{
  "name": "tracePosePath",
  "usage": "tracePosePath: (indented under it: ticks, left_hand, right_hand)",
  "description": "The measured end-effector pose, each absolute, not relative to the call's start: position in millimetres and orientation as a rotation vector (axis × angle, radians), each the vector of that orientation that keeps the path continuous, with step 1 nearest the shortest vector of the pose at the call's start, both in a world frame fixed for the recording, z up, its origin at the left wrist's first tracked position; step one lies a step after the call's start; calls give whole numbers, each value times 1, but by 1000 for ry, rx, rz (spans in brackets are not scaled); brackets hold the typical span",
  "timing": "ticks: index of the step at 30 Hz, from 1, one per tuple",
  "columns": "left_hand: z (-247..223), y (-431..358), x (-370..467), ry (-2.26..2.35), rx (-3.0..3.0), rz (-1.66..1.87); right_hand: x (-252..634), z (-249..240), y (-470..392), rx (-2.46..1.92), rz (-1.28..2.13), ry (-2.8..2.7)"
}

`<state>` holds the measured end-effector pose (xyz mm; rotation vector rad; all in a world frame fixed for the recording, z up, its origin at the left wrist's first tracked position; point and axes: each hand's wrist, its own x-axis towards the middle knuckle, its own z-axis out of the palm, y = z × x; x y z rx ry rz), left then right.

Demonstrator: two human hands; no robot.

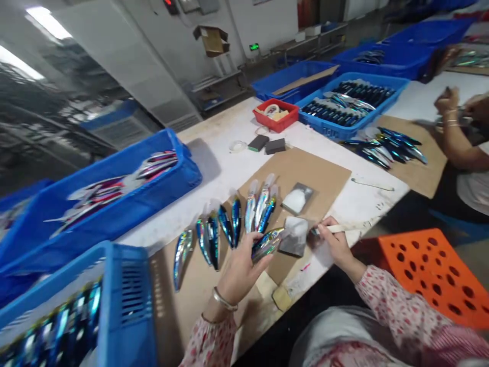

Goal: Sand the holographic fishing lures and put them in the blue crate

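Note:
In my left hand [242, 267] is a shiny fishing lure [268, 243], gripped between thumb and fingers, its clear lip toward the right. Just right of it lies a grey block [293, 244] with a whitish top, and a similar block [298, 198] sits behind. My right hand [338, 245] is closed on a slim tool with a pale handle [349, 227]; its dark tip points left, and its exact kind is unclear. Several silver and blue lures [214, 232] lie in a row on the brown cardboard [313, 171], beyond and left of my left hand.
Blue bins of lures [187, 176] stand at left, with a light blue crate [128, 300] nearest me. Behind are a red tray [280, 122], another crate [336, 133] and dark blocks [275, 146]. An orange perforated stool [431, 275] is at right, near another person's arm [458, 135].

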<state>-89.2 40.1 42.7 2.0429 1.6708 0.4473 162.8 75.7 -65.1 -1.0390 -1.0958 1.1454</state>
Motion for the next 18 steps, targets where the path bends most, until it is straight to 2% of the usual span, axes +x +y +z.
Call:
tracePosePath:
  ticks: [4, 9, 18]
  left_hand:
    - [30, 42, -62, 1492, 2200, 317]
    - [27, 47, -45, 1500, 2322, 167]
    - [35, 52, -35, 1557, 2352, -50]
  right_hand:
    - [174, -46, 84, -1019, 1133, -1042]
    - [180, -27, 91, -1008, 1274, -1199]
    - [171, -25, 102, -979, 1519, -1552]
